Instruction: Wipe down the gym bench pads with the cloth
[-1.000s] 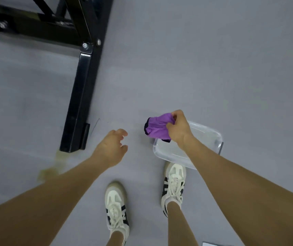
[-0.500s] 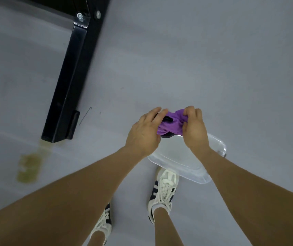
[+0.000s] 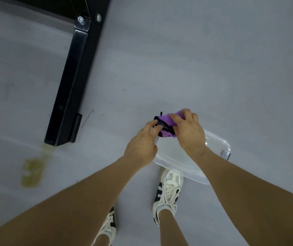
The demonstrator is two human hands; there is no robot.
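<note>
Head view
Cloth: one purple cloth [image 3: 168, 119] with a dark edge or lining, bunched into a small wad; a short dark thread or tag sticks up at its far left corner. It is held in the air between both hands, above the far end of the tub.
Left hand: the left hand [image 3: 143, 145] comes in from the lower left, back of the hand up, its fingers [image 3: 152, 126] curled forward and pinching the dark left end of the cloth.
Right hand: the right hand [image 3: 189, 129] comes in from the lower right, its fingers [image 3: 175, 118] curled over the top of the wad and its thumb below, gripping the purple part.
Grip: both hands are closed on the cloth, close together; whether they are twisting it I cannot tell.
Tub: one clear plastic tub [image 3: 216, 144] on the floor beneath the hands; its contents are hard to read, possibly water.
Bench frame: one black metal leg [image 3: 71, 86] runs across the floor at upper left, with two bolts near its top; no pad shows.
Shoes: two white lace-up shoes with dark stripes, the right one [image 3: 168, 192] touching the tub's near edge, the left one [image 3: 108, 226] partly behind the left forearm.
Floor: grey floor [image 3: 213, 59] with one yellowish stain [image 3: 32, 173] just beyond the leg's foot.
</note>
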